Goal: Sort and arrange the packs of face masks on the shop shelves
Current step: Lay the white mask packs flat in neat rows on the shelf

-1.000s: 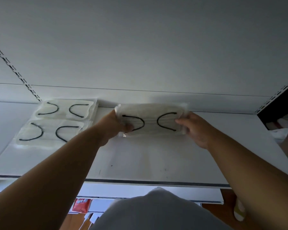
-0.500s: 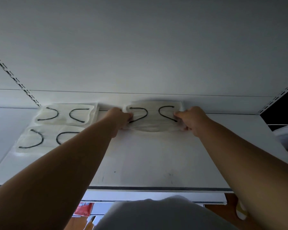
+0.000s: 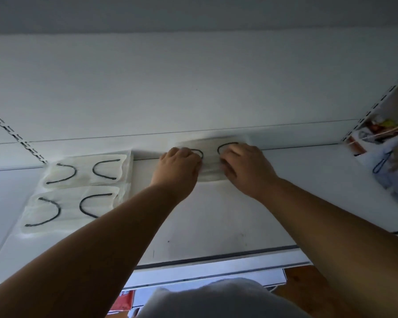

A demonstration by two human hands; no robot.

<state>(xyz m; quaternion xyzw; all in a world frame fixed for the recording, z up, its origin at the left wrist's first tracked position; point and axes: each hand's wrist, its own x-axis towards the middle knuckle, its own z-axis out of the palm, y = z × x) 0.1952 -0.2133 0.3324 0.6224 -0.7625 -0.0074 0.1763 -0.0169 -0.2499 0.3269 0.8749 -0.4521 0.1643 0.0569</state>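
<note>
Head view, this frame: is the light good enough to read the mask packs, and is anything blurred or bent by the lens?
Head view: dim, flat light, no glare; the black ear loops on the two left packs read sharply. Head view: right edge smears with motion blur around the hanging goods. Head view: wide-angle lens bows the shelf front edge; the forearms loom large and dark.

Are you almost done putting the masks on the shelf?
Partly. Two packs, the back one and the front one, already lie neatly at the shelf's left. The left hand and right hand press a third pack against the back. Remaining packs aren't visible.
</note>
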